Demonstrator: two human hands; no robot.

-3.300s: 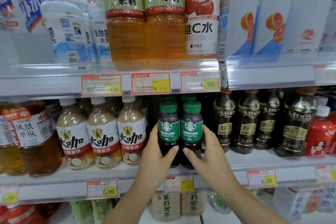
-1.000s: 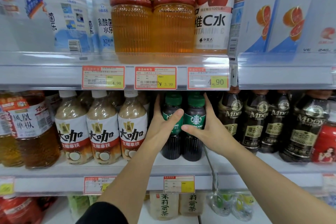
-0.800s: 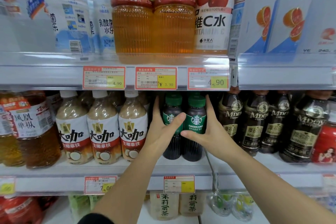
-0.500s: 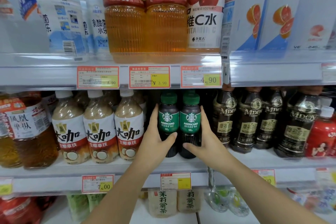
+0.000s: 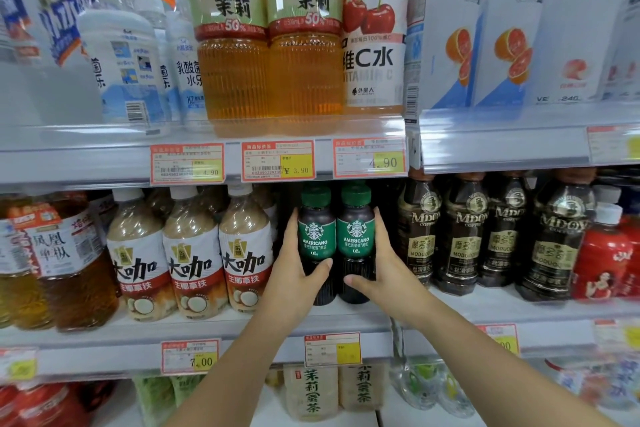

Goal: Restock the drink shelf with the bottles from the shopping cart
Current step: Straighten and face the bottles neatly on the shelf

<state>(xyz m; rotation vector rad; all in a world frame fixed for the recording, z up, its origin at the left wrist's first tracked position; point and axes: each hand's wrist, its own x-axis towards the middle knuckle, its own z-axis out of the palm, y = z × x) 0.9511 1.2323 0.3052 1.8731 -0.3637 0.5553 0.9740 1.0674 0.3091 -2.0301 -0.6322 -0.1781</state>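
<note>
Half hidden behind two coffee bottles [image 5: 317, 236]: left grip [image 5: 294, 270] curled round the left one, right grip [image 5: 384, 270] round the right. Standing on the middle shelf [image 5: 485, 308], at 3 o'clock of milk-tea bottles [image 5: 194, 253]. At 6 o'clock, tea bottles [image 5: 311, 392] cut off.

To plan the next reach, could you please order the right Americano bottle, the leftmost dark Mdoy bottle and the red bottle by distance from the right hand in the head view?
1. Right Americano bottle: held by the right hand.
2. Leftmost dark Mdoy bottle: just right of that hand.
3. Red bottle: far right.
</note>
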